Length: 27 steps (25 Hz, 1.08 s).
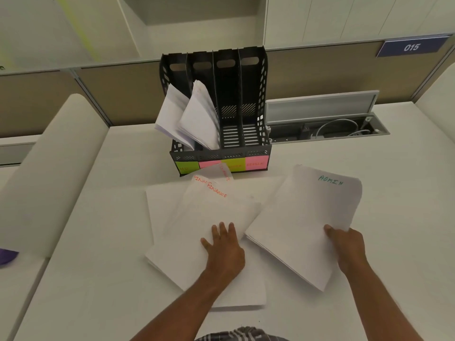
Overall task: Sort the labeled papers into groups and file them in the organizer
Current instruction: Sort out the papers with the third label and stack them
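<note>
Left hand (pixel 222 244) lies flat, fingers straight and spread, pressing on the FINANCE papers (pixel 197 232), a loose fanned pile on the white desk (pixel 86 242) in front of the organizer. Right hand (pixel 344 244) grips the near right edge of the ADMIN stack (pixel 302 225), thumb on top, stack angled just right of the FINANCE papers, overlapping their edge. Black organizer (pixel 253 99) stands at the desk's back, 4 slots. 2 left slots hold filed papers (pixel 194 116) leaning left; 2 right slots show bare plastic. 4 sticky labels (pixel 221 164) on its front lip, green and pink alternating, writing mostly unreadable. Open cable tray (pixel 327 130) right of it. Blue 015 sign (pixel 411 47) on the partition.
</note>
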Available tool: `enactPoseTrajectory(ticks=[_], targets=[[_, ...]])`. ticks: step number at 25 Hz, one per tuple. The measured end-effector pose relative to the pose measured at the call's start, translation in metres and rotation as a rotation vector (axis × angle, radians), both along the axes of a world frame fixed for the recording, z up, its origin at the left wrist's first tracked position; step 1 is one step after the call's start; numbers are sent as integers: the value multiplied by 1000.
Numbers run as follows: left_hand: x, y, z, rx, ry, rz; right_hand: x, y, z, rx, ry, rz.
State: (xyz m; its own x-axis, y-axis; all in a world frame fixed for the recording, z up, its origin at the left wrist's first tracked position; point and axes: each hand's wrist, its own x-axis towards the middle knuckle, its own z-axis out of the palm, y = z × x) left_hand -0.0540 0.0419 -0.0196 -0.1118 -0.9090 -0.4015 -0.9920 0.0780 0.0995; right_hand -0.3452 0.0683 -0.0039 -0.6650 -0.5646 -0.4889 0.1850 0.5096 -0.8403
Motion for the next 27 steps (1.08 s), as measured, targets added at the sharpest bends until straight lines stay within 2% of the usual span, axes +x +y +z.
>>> enactPoseTrajectory(ticks=[1,3,5,8,11,16,20,22,27], targets=[[5,-4,4,-83,-8,-1,-3,0,1,-5,-1,-7],[21,-12,13,-356,129,23,-6,0,2,-26,-11,-3],[40,-24,24,-431,284,174,-9,1,2,-48,-20,7],[61,-35,36,-416,509,424,-8,-1,1,-59,-41,61],[65,-34,43,-375,596,547,2,-6,-2,-57,-39,133],[61,-26,39,-277,661,563,12,-11,-6,-36,-25,241],[43,-9,33,-121,838,586,12,-8,-11,-2,-35,265],[37,-4,33,-169,795,561,11,-5,-12,10,-26,271],[56,-6,42,-517,499,340,1,-1,-14,22,0,237]])
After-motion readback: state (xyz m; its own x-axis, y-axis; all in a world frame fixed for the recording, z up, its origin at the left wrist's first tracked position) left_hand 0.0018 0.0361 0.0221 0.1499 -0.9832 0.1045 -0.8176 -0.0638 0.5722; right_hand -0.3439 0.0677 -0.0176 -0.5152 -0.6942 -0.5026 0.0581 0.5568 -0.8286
